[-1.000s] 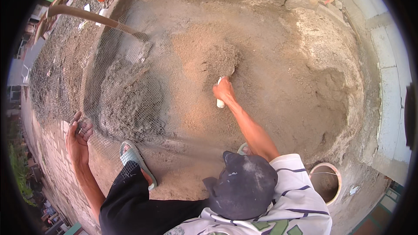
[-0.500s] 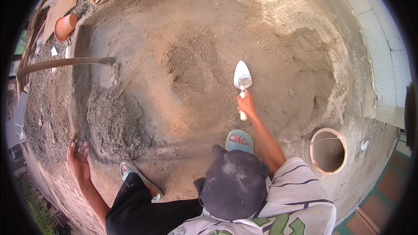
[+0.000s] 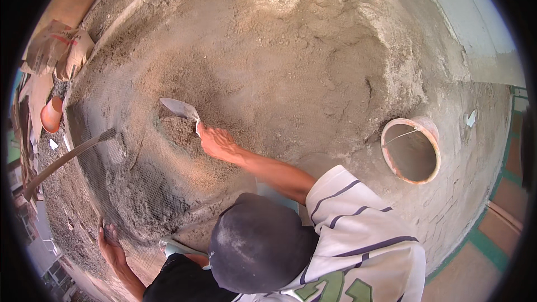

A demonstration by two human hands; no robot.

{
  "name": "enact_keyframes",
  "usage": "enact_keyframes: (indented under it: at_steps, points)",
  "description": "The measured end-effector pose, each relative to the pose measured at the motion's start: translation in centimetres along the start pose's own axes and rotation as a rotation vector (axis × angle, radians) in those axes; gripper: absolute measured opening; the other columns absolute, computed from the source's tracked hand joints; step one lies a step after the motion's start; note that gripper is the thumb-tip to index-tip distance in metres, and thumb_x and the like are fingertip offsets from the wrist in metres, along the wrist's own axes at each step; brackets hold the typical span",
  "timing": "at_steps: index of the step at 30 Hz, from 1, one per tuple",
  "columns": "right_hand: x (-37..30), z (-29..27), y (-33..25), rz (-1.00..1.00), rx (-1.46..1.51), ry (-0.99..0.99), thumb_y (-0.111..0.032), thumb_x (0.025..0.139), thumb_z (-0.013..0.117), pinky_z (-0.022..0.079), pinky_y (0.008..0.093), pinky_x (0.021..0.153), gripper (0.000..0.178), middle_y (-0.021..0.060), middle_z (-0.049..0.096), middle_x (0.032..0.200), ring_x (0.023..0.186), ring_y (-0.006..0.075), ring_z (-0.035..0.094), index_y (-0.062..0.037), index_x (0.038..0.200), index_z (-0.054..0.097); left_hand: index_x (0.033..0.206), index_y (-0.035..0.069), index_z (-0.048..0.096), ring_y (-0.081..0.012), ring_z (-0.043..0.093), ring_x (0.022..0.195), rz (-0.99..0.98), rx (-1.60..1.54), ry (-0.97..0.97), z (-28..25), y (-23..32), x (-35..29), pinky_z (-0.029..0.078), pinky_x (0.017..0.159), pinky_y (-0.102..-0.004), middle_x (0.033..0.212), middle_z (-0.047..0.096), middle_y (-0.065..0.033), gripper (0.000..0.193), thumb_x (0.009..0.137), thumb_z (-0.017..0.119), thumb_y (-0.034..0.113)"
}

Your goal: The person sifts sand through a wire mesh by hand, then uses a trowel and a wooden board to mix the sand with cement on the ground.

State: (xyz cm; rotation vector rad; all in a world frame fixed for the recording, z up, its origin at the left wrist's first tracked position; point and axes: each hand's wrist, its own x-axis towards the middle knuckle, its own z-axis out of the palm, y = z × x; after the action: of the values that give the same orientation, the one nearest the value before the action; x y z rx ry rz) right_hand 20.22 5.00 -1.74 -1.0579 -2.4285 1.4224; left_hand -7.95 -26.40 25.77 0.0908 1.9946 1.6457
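Note:
My right hand (image 3: 219, 142) is closed round the handle of a pointed trowel (image 3: 180, 108). Its grey blade points left, tilted over a mound of brown sandy mix (image 3: 180, 130) and touching or just above it. At the lower left, my left hand (image 3: 114, 249) grips the edge of a wire mesh screen (image 3: 126, 190), its fingers partly behind the mesh. Dark wet mortar (image 3: 151, 204) shows through the screen. A dark cap and a striped shirt hide part of the near ground.
An orange-rimmed bucket (image 3: 387, 159) stands at the right. A long wooden handle (image 3: 70, 159) crosses the left edge of the screen. Farther left lie an orange pot (image 3: 51, 115) and paper sacks (image 3: 75, 53). A low wall (image 3: 485, 28) bounds the far right.
My right hand has swung the trowel left from the middle ground to the sandy mound, and its blade has turned from pointing away to pointing left. My left hand stays at the screen's edge.

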Motion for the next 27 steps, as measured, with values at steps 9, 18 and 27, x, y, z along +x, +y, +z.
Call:
enact_keyframes:
  at_steps: [9,18,27]
  points:
    - [-9.8,-12.0,11.1,0.513,0.712,0.495,-0.02,0.091,0.056,0.044,0.0327,0.039,0.033,0.0109,0.057,0.075,0.05,0.0172,0.056,0.001,0.11,0.04,0.141,0.001,0.044,-0.0161,0.062,0.102,-0.013,0.083,-0.121,10.3,-1.1,-1.7,0.056,0.077,-0.023,0.141,0.048,-0.0123,0.045,0.1,0.05,0.018]
    - [-22.0,-23.3,13.6,0.689,0.032,1.13,-0.022,0.095,0.052,0.05,0.044,0.056,0.031,0.0203,0.061,0.081,0.065,0.034,0.063,0.0006,0.113,0.042,0.136,-0.004,0.048,-0.0238,0.069,0.09,-0.158,0.11,-0.385,20.9,-4.9,2.0,0.06,0.068,-0.0257,0.103,0.061,-0.013,0.039,0.099,0.05,0.011]
    - [-17.3,-31.0,21.7,0.881,-0.371,0.853,-0.019,0.09,0.054,0.047,0.0547,0.087,0.037,0.0357,0.062,0.101,0.1,0.0513,0.06,0.0057,0.115,0.041,0.132,-0.006,0.049,-0.0271,0.07,0.085,-0.22,0.13,-0.594,23.9,-7.4,4.3,0.06,0.068,-0.0289,0.09,0.062,-0.0104,0.035,0.101,0.043,0.008]
